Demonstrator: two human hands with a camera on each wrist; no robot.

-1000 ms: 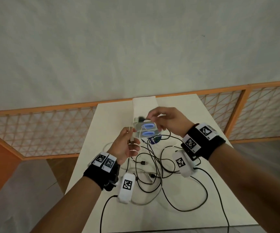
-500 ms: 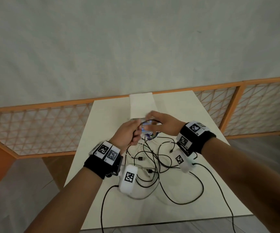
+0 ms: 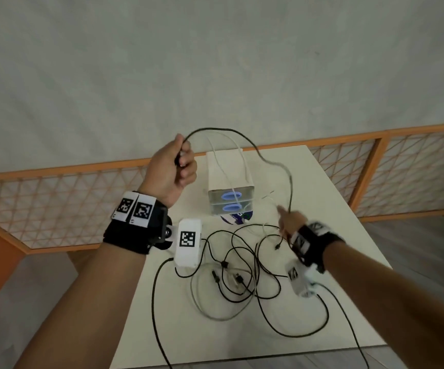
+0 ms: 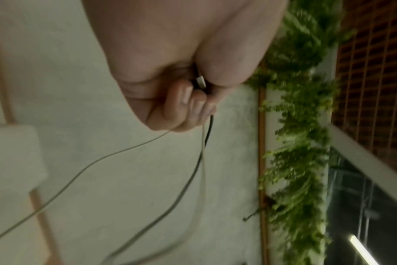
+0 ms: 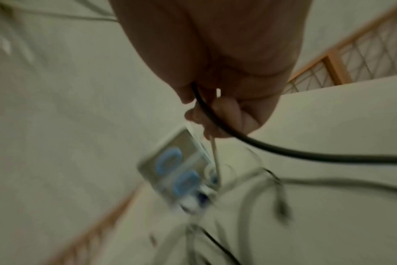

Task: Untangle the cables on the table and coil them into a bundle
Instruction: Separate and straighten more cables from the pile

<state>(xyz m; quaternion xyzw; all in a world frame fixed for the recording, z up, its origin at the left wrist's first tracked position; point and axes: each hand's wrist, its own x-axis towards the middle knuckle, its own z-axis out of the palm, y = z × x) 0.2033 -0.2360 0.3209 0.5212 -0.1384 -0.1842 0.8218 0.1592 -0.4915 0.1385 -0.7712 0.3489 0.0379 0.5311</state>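
Observation:
My left hand is raised above the table's far left and grips the plug ends of a black cable and a thin white cable. In the left wrist view its fingers are curled round the plugs, and the black cable and white cable hang from them. Both cables arc over to my right hand, low at the right and blurred. There its fingers curl round the black cable and white cable. A tangle of cables lies on the white table.
A white box with two glowing blue rings stands at the table's far middle, on a blue and white disc. An orange mesh railing runs behind the table. Black leads from the wrist cameras trail off the front edge.
The hands were together by the box. My left hand has risen up and left with the cable ends. My right hand has dropped right, and the cables now span between them.

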